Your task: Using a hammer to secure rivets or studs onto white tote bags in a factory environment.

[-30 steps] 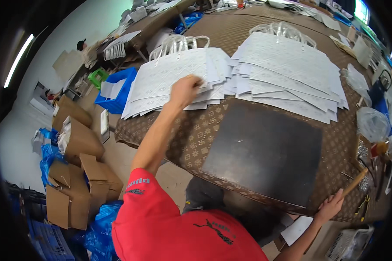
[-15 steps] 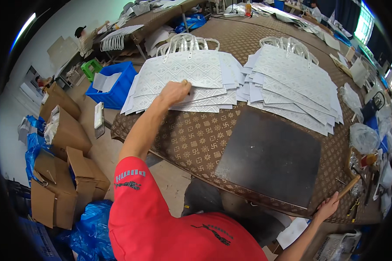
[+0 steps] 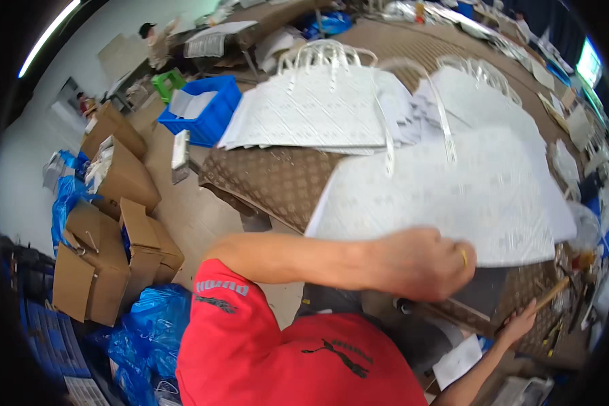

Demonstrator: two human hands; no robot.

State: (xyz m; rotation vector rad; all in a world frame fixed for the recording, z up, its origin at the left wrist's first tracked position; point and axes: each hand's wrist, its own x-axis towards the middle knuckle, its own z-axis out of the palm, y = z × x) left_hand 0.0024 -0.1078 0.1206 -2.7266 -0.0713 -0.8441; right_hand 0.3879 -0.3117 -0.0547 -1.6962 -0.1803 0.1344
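Note:
My left hand (image 3: 419,264), wearing a ring, is closed at the lower edge of a white patterned bag panel (image 3: 446,196) with two white strap handles. The panel is blurred and lies across most of a black mat (image 3: 484,294) near the table's front edge. At the right, my right hand (image 3: 517,325) is wrapped round a wooden stick-like handle (image 3: 553,294); whatever is on its far end cannot be made out. Behind the held panel, similar panels with handles form a left stack (image 3: 304,111) and a partly covered right stack (image 3: 501,105).
The table has a brown patterned cover (image 3: 277,179). A blue crate (image 3: 213,122) stands beyond its left corner. Open cardboard boxes (image 3: 95,271) and blue plastic bags (image 3: 152,325) are on the left floor. Clear plastic bags (image 3: 582,227) and tools crowd the right side.
My left hand has brought a bag panel from the left stack rightward and nearer, over the black mat. My right hand still holds the wooden handle. The view has shifted slightly.

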